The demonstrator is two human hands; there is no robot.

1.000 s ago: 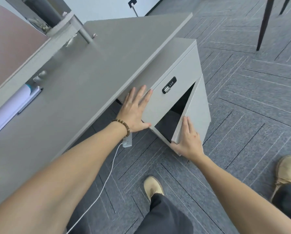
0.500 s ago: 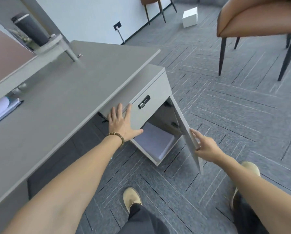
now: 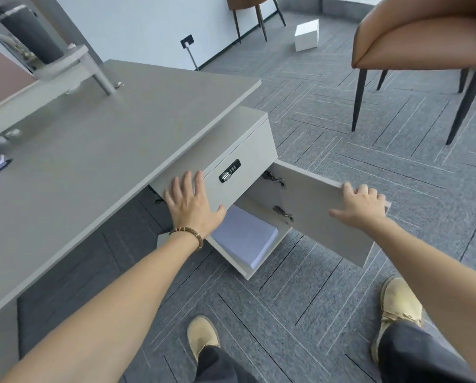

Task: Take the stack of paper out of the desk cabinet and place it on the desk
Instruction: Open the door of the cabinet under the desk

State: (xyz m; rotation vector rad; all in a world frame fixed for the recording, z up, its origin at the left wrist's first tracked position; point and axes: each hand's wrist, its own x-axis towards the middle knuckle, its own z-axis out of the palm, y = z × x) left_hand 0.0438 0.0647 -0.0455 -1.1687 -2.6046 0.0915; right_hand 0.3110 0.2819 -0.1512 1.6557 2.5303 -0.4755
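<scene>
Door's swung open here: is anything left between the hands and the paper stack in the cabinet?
Nothing visible. The cabinet door is wide open, gripped by the right hand; the paper stack lies exposed below the left hand.

Right hand (image 3: 361,205) grips the open cabinet door (image 3: 319,217); paper stack (image 3: 245,239) lies inside.

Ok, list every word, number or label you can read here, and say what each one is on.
No text reads clearly.
Combination lock on the cabinet drawer front: three dials with digits, too small to read.
Dark bottle on the shelf: a pale band, no legible lettering.
White box on the floor: blank as seen.
</scene>
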